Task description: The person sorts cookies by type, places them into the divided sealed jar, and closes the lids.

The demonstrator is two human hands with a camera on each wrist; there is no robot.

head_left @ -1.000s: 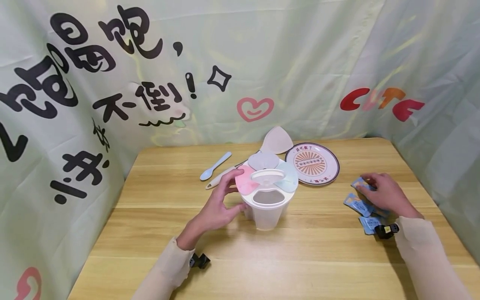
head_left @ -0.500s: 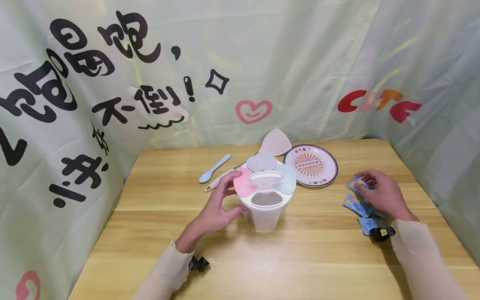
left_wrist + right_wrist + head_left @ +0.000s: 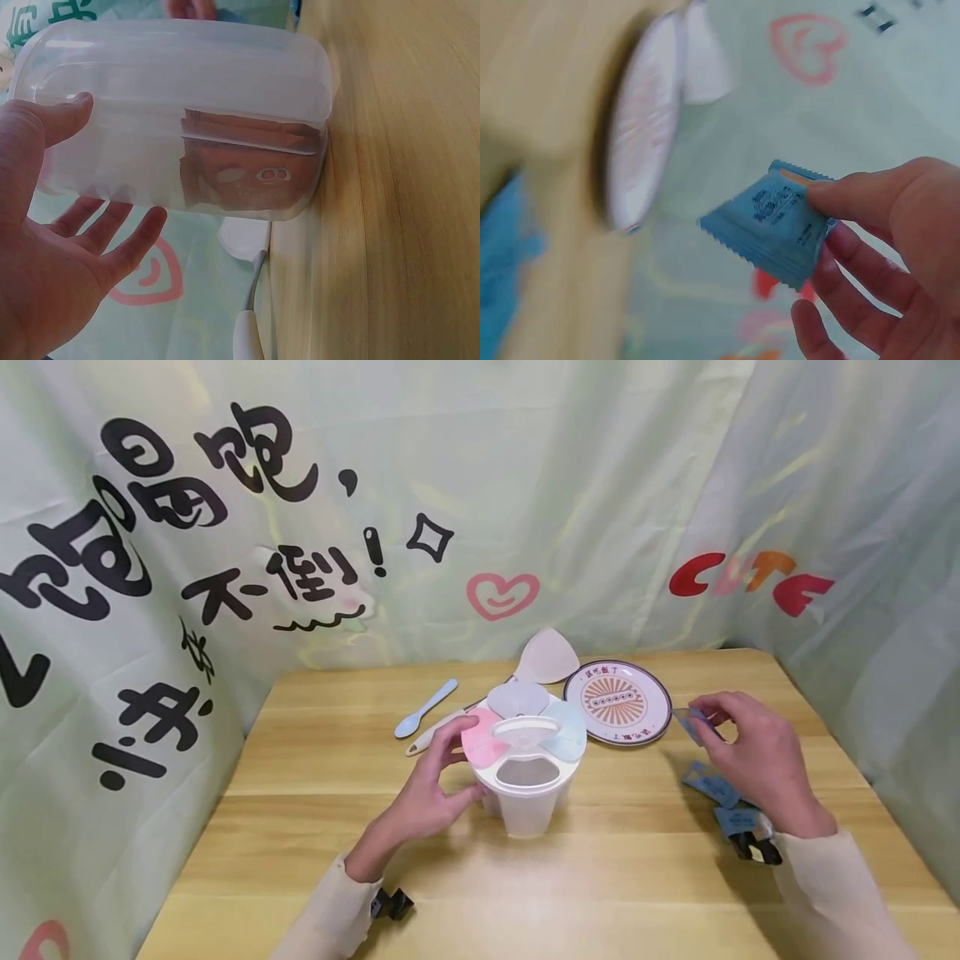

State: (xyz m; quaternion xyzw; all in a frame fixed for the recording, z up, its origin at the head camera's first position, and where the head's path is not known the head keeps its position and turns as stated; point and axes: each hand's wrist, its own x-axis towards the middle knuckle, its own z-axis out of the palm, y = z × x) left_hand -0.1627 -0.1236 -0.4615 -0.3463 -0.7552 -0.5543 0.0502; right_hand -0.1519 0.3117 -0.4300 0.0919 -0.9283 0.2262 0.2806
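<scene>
Sachet between thumb and fingers of the right hand.

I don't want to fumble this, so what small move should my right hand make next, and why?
Probably carry the blue packet left, over the front compartment of the box: the right hand pinches the packet, that compartment's white lid is raised, and the left hand holds the box.
</scene>
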